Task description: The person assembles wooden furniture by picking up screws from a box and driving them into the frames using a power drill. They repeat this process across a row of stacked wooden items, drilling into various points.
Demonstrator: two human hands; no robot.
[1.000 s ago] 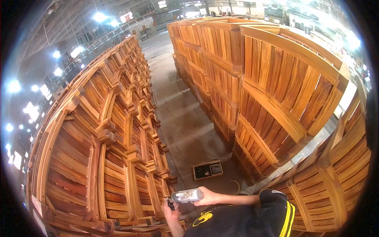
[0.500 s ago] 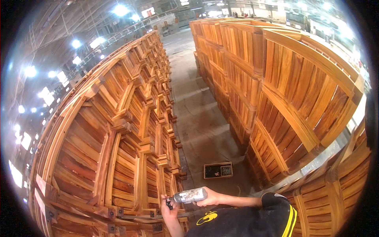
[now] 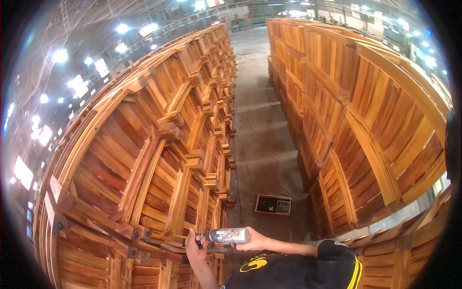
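A worn grey cylindrical power tool (image 3: 230, 235) lies level in front of my dark shirt, its dark nose pointing left. My right hand (image 3: 251, 239) is wrapped round its right end. At the tool's nose, my left hand (image 3: 196, 244) has its fingers closed around a small black part (image 3: 199, 244), beside the wooden frames on the left. Tall stacked wooden frames (image 3: 139, 192) with slats and crosspieces stand close to my left hand. Dark bolt heads (image 3: 133, 253) show on their lower beams.
A shallow box (image 3: 273, 204) with two compartments of small dark parts sits on the floor (image 3: 260, 144) of the aisle. Tall stacks of slatted wooden panels (image 3: 332, 115) line the right side. More slatted wood (image 3: 385, 265) stands at the lower right.
The view has turned, so the stacks and box appear further right. My left hand has shifted slightly left and up with the tool's nose; my right hand still grips the tool.
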